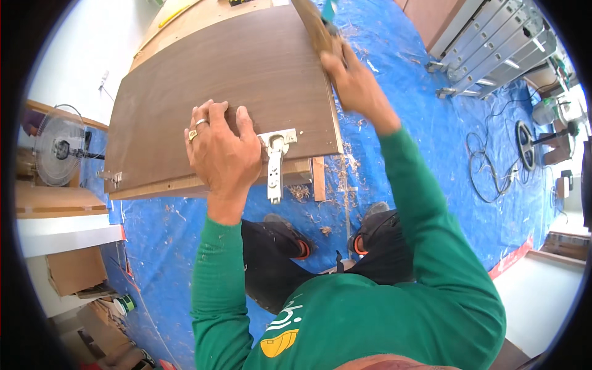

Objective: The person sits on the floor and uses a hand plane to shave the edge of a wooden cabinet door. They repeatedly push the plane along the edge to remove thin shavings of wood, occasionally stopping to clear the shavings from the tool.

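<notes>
A dark brown cabinet panel (209, 68) lies on a wooden support. My left hand (225, 148) rests on its near part, fingers curled against the surface. Beside that hand a metal hinge (275, 160) is fixed at the near edge, its arm hanging over it; another hinge (110, 177) sits at the near left corner. My right hand (354, 83) is closed on a long wooden tool (310, 20), probably a hand plane, at the panel's right edge near the far end. A teal and dark part shows on the tool; motion blurs it.
Blue sheeting (468, 142) with wood shavings covers the floor. An aluminium ladder (490, 46) stands at upper right, near coiled cables (484, 185). A fan (58, 145) is at left. A pale board with a yellow tool (169, 18) lies behind the panel. Cardboard (74, 268) lies lower left.
</notes>
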Tool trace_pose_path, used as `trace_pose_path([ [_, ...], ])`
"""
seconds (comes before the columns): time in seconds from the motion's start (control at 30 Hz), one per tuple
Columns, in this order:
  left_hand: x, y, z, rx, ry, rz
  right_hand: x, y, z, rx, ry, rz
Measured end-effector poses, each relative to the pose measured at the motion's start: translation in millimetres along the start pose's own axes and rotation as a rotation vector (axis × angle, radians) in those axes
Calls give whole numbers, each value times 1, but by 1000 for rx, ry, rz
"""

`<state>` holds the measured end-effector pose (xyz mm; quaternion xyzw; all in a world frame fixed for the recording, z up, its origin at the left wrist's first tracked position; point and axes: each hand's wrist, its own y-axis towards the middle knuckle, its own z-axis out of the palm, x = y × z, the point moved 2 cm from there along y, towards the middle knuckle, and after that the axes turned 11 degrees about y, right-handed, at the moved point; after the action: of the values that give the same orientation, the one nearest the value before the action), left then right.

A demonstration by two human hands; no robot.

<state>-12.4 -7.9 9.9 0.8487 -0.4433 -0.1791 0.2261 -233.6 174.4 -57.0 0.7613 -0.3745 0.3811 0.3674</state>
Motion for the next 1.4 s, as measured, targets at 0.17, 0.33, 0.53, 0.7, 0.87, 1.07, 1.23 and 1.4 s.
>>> trace_pose_path([
  [0.17, 2, 1, -1, 4, 20, 19, 1, 156, 12, -10, 97, 53],
  [0.33, -5, 2, -1, 24, 43, 5, -6, 136, 10, -13, -17, -174],
  [0.53, 0, 2, -2, 22, -5, -42, 95, -184, -25, 35, 258, 197],
  [0.7, 6, 4, -2, 91, -15, -19, 88, -269, -59, 0, 524, 428],
  [0.87, 32, 20, -3, 297, -74, 44, 65, -311, -80, -54, 591, 494],
  [1.07, 6, -34, -101, -41, -618, 130, 39, -374, -67, -48, 837, 672],
  [1.23, -41, -177, -111, 280, -571, 839, 34, -413, -57, 102, 1065, 879],
  [1.4, -45, -246, -15, 991, -824, 73, 36, -428, -54, 229, 570, 716],
])
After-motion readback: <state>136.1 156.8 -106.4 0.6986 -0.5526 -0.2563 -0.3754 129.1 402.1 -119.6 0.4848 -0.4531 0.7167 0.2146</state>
